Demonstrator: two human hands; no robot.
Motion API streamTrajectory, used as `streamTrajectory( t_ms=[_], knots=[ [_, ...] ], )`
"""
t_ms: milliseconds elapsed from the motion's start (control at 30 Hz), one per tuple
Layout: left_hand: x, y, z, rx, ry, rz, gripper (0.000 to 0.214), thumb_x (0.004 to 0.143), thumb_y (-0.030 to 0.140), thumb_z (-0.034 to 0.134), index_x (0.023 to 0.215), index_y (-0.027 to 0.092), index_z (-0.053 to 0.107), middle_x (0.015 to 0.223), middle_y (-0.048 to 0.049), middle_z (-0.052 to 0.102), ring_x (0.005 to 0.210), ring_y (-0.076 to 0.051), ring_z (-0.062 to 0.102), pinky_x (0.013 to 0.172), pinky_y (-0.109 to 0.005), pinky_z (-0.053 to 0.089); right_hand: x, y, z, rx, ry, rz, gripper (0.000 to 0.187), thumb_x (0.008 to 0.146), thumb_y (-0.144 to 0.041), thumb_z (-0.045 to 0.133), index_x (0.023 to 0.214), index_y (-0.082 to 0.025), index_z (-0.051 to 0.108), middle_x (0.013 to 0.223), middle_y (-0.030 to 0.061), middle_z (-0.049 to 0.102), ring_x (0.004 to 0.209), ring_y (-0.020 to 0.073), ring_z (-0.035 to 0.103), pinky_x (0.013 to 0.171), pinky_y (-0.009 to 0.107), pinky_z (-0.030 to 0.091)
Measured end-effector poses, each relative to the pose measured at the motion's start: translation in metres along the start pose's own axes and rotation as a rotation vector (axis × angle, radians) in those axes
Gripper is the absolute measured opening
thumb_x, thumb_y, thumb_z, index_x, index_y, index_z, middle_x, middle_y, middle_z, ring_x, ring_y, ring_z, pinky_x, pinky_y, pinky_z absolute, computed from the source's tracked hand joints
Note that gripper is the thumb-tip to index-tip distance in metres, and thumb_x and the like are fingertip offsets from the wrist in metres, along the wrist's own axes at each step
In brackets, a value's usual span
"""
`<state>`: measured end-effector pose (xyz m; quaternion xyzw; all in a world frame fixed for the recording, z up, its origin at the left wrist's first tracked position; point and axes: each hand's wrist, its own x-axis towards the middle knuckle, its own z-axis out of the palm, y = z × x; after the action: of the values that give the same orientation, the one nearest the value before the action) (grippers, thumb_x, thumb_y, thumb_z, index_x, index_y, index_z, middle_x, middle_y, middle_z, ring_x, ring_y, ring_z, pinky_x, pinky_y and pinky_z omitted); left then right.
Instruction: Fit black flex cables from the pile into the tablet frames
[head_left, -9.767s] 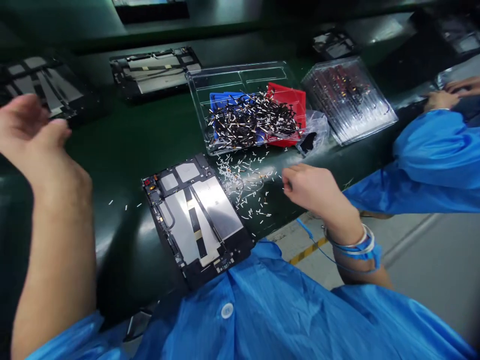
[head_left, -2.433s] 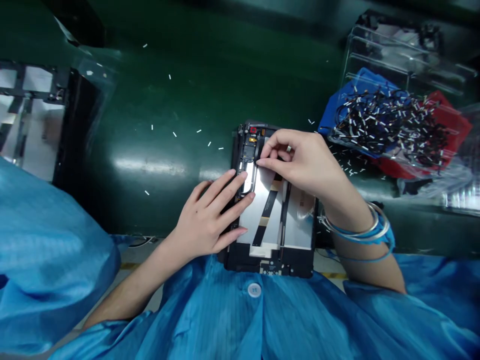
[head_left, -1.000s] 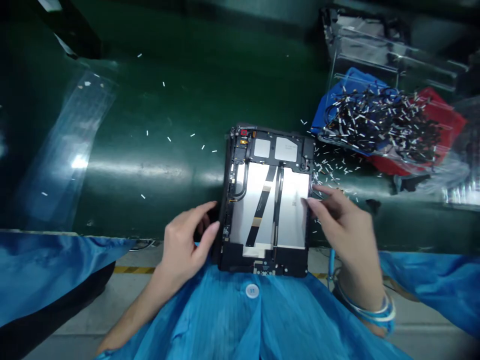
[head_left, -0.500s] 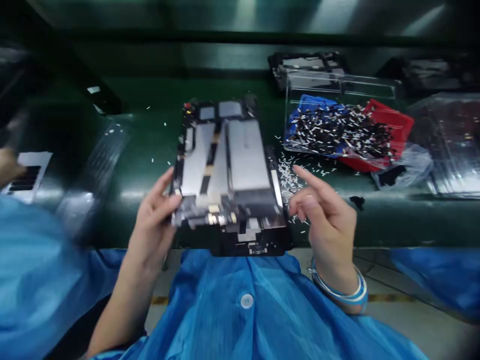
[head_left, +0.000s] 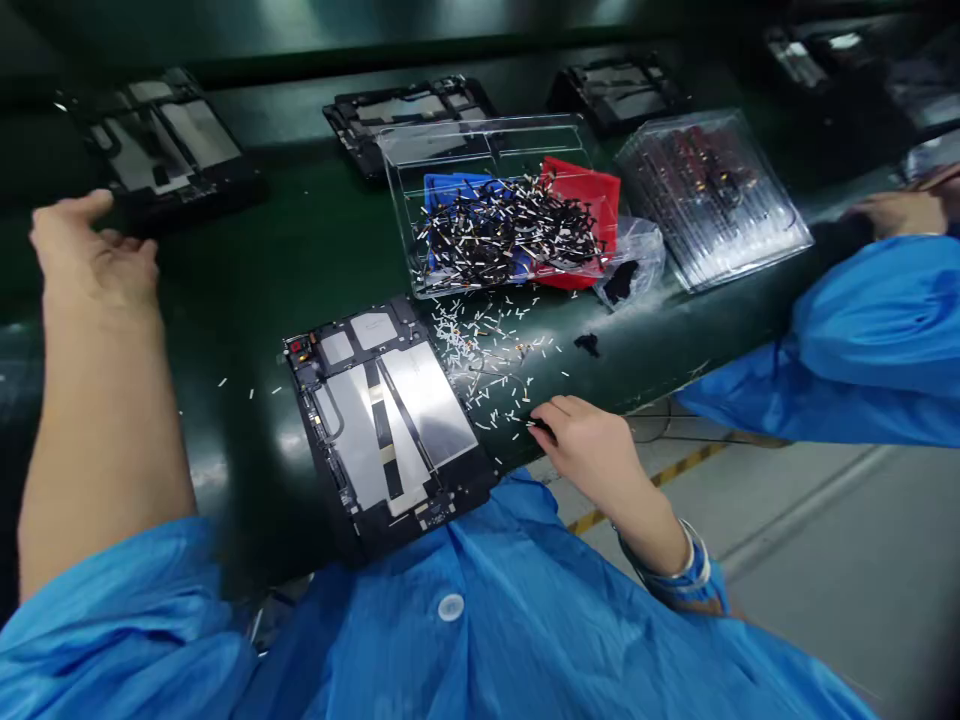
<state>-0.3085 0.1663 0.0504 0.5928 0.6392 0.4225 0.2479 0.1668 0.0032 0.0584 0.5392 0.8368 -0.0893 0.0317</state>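
Note:
An opened tablet chassis (head_left: 390, 420) with silver plates and black flex strips lies on the green belt (head_left: 300, 260) right before me. My left hand (head_left: 86, 250) is stretched far to the left, fingers apart, at the near edge of another opened tablet (head_left: 165, 145). My right hand (head_left: 592, 450) rests at the belt's near edge, right of the tablet in front. Its fingers are curled, with the tips pinched on a small dark bit I cannot make out. Loose white slips (head_left: 487, 355) are scattered just above that hand.
A clear tray (head_left: 465, 150) holds blue and red bins heaped with black cables (head_left: 506, 230). A stack of clear blister trays (head_left: 712, 190) stands to its right. More opened tablets (head_left: 409, 105) lie further back. A co-worker's blue sleeve (head_left: 877, 330) and hand (head_left: 900, 210) are at right.
Half a second ago my left hand held a tablet raised over another. Now that hand is far left and open, one tablet lies before me, and my right hand has dropped to the belt edge.

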Motion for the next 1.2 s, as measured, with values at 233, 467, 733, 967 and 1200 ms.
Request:
streamTrajectory(
  t_ms=[233,467,733,967,1200],
  knots=[
    [-0.079,0.086,0.075,-0.06,0.344,0.052,0.034,0.073,0.024,0.061,0.106,0.033,0.063,0.12,0.009,0.065,0.119,-0.02,0.056,0.107,-0.038,0.043,0.016,-0.017,-0.005,-0.149,-0.096,-0.029,0.02,0.077,-0.004,0.05,0.072,-0.014,0.066,0.069,0.0105,0.068,0.064,0.0189,0.061,0.053,0.029,0.032],
    [-0.159,0.142,0.144,-0.235,-0.481,0.106,0.024,0.084,0.021,0.057,0.104,0.014,0.068,0.1,-0.0073,0.072,0.088,-0.017,0.068,0.074,-0.03,0.055,0.009,-0.013,-0.004,-0.136,0.078,-0.013,0.017,0.079,-0.011,0.051,0.07,-0.017,0.064,0.066,0.0041,0.066,0.062,0.0157,0.059,0.053,0.027,0.031],
    [-0.167,0.143,0.15,-0.31,-0.584,0.068,0.021,0.085,0.021,0.056,0.102,0.015,0.067,0.098,-0.0072,0.073,0.086,-0.017,0.068,0.075,-0.03,0.053,0.011,-0.013,-0.006,-0.093,-0.101,-0.32,0.016,0.081,-0.007,0.053,0.077,-0.016,0.065,0.075,0.0055,0.069,0.072,0.0171,0.061,0.06,0.027,0.038],
    [-0.164,0.14,0.147,-0.337,-0.577,0.054,0.02,0.085,0.021,0.056,0.1,0.015,0.067,0.096,-0.0075,0.073,0.086,-0.018,0.068,0.074,-0.031,0.053,0.016,-0.004,-0.02,-0.046,-0.268,-0.25,0.02,0.074,-0.003,0.05,0.067,-0.017,0.063,0.065,0.0019,0.065,0.059,0.0114,0.053,0.055,0.026,0.032],
    [-0.179,0.146,0.154,-0.461,-0.467,0.041,0.032,0.084,0.023,0.056,0.115,0.015,0.059,0.116,-0.0115,0.066,0.1,-0.019,0.066,0.079,-0.031,0.054,0.02,0.004,-0.034,0.972,0.074,0.093,0.018,0.07,-0.035,0.069,0.066,-0.018,0.062,0.057,-0.0031,0.06,0.05,0.0086,0.05,0.049,0.022,0.04]
  ],
)
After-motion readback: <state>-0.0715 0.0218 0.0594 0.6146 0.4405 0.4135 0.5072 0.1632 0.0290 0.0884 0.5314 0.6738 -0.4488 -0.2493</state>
